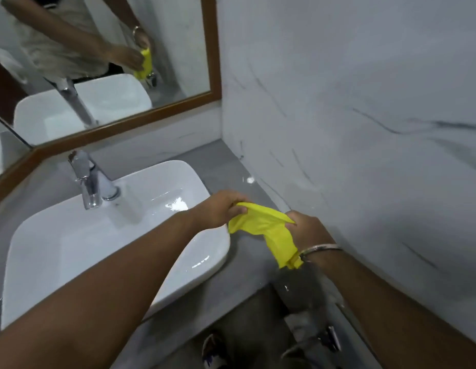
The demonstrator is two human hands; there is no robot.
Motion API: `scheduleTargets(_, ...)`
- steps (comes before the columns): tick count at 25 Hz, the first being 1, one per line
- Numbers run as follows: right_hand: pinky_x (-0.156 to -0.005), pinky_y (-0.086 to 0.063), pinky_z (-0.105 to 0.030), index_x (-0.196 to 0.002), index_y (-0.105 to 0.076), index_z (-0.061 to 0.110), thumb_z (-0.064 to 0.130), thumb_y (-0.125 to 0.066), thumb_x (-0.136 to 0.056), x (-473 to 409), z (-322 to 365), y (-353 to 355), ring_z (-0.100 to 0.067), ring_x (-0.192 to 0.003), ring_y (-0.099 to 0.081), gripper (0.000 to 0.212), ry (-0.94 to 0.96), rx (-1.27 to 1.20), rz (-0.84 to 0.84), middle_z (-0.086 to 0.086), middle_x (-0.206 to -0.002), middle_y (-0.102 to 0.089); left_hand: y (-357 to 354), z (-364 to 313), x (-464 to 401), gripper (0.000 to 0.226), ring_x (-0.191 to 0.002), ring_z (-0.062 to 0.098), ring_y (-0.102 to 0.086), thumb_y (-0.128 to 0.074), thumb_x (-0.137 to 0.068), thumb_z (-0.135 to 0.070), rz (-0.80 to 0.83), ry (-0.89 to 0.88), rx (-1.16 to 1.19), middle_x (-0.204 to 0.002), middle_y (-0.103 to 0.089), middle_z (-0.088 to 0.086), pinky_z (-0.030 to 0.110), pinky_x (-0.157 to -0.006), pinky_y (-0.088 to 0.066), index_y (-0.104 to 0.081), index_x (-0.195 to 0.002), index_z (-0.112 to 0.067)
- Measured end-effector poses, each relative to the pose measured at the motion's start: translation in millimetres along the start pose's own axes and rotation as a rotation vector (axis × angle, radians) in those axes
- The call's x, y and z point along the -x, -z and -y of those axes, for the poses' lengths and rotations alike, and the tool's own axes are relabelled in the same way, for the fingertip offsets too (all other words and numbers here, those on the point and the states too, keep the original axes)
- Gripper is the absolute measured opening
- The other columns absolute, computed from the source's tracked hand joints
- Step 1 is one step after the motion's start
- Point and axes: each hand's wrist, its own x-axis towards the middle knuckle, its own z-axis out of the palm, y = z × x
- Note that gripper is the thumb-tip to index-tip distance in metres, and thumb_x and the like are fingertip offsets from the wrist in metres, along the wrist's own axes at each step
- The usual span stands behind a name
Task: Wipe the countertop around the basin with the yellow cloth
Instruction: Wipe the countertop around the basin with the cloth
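The yellow cloth (266, 230) is stretched between both hands, above the grey countertop (226, 166) just right of the white basin (79, 235). My left hand (221, 209) grips its upper left end. My right hand (309, 230), with a metal bangle on the wrist, holds the right side, and a crumpled tail of cloth hangs down below that wrist. The cloth is lifted off the counter.
A chrome tap (89, 179) stands at the basin's back edge. A wood-framed mirror (213, 49) hangs behind. A marble wall (364, 115) closes the right side. A small white blob (249, 179) lies on the counter by the wall. My legs and shoes show below.
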Motion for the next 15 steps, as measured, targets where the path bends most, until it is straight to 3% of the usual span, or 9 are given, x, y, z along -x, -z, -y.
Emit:
scheduleTargets(4,-0.07,-0.04,-0.037,-0.101,-0.06,0.003,0.029,-0.048,-0.08,-68,14,-17,-0.04,-0.094,-0.059,0.035,-0.072,0.068,0.022,-0.025,-0.099,-0.066,16,59,-46,0.036,-0.1,0.026,-0.06,-0.052,-0.094,-0.027,0.017,0.032,-0.025,-0.112,-0.069,0.014,0.026,-0.083,-0.038,-0.065,-0.118,-0.004)
scheduleTargets(7,-0.077,-0.044,-0.037,-0.111,-0.059,0.005,0.016,-0.059,-0.084,-108,9,-32,-0.039,-0.099,-0.059,0.029,-0.129,0.101,0.017,-0.023,-0.107,-0.066,18,89,-81,0.029,-0.113,0.028,-0.057,-0.058,-0.093,-0.015,0.043,0.118,-0.076,-0.12,-0.067,0.009,0.031,-0.094,-0.037,-0.065,-0.122,-0.013)
scheduleTargets(10,-0.083,-0.046,-0.04,-0.12,-0.053,0.008,0.014,-0.054,-0.086,-136,-2,-51,-0.039,-0.105,-0.057,0.035,-0.131,0.213,0.03,-0.022,-0.116,-0.062,25,108,-79,0.035,-0.119,0.026,-0.055,-0.054,-0.096,-0.016,-0.032,0.15,-0.173,-0.129,-0.063,0.004,0.035,-0.098,-0.04,-0.061,-0.129,-0.023)
scheduleTargets(12,-0.085,-0.049,-0.045,-0.131,-0.044,0.009,0.012,-0.056,-0.084,-140,-11,-72,-0.039,-0.109,-0.057,0.048,0.087,0.475,-0.035,-0.02,-0.129,-0.054,30,123,-56,0.044,-0.133,0.027,-0.046,-0.054,-0.097,-0.029,-0.167,0.18,-0.276,-0.144,-0.053,0.004,0.039,-0.108,-0.034,-0.05,-0.141,-0.022)
scheduleTargets(15,-0.08,-0.054,-0.05,-0.135,-0.042,0.016,0.022,-0.072,-0.072,-138,-23,-105,-0.045,-0.115,-0.054,0.07,0.298,0.603,-0.029,-0.021,-0.14,-0.047,29,132,-7,0.09,-0.15,0.029,-0.018,-0.047,-0.084,-0.071,-0.224,0.21,-0.352,-0.162,-0.025,0.008,0.047,-0.12,-0.014,-0.024,-0.154,-0.017)
